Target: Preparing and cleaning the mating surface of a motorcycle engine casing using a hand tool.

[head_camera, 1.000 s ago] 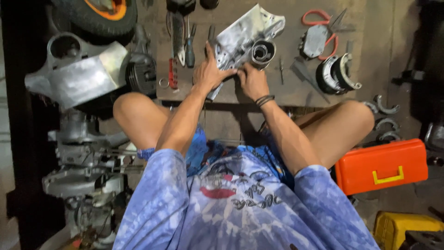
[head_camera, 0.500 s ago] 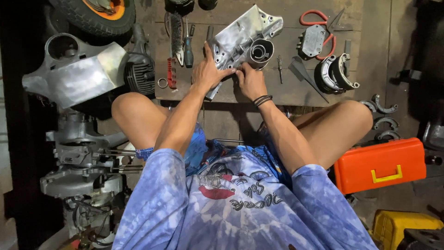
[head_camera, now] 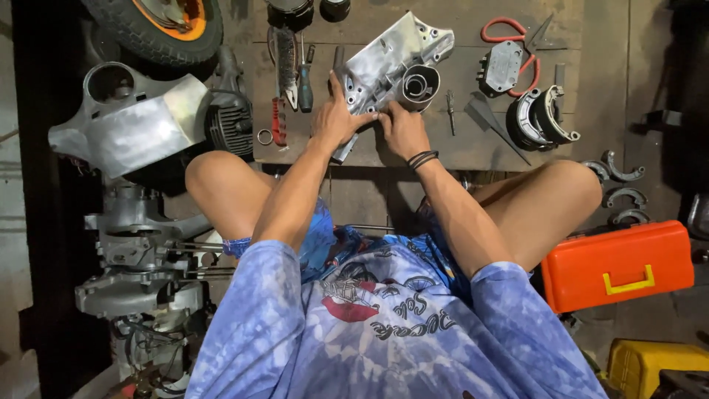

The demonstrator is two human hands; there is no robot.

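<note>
Your left hand (head_camera: 336, 118) and right hand (head_camera: 399, 127) both grip the casing (head_camera: 384, 63), pressing it flat against the boards (head_camera: 473, 148) for steadiness.

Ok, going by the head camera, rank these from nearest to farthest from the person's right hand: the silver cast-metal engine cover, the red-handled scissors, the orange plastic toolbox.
1. Silver cast-metal engine cover: touching the right hand, just above it.
2. Red-handled scissors: farther up and to the right on the wooden board.
3. Orange plastic toolbox: farthest, low on the right beside the knee.
</note>
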